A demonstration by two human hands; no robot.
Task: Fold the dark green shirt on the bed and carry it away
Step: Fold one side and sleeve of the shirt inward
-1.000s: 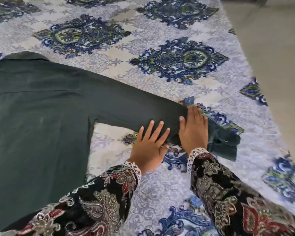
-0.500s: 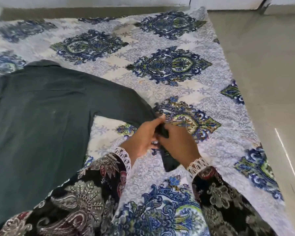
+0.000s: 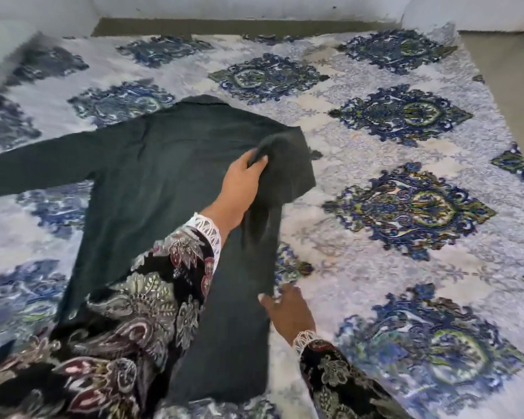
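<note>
The dark green shirt (image 3: 152,182) lies flat on the patterned bedspread, collar toward the far side. Its left sleeve (image 3: 28,167) stretches out to the left. The right sleeve (image 3: 282,176) is doubled back over the shirt's right shoulder and side. My left hand (image 3: 242,176) is closed on that folded sleeve near its end, just above the shirt's body. My right hand (image 3: 288,309) rests lower down at the shirt's right side edge, fingers spread, thumb touching the fabric. My left forearm in a floral sleeve hides part of the shirt's lower body.
The bedspread (image 3: 406,207), white and grey with blue medallions, covers the whole bed. Its right edge meets a plain floor (image 3: 511,74). A pale wall (image 3: 254,7) runs along the far side, and something white and blurred (image 3: 0,49) sits at the far left.
The right sleeve, first pressed flat under both hands and then gripped, has been carried left over the shirt by my left hand. My right hand let go and dropped to the side edge.
</note>
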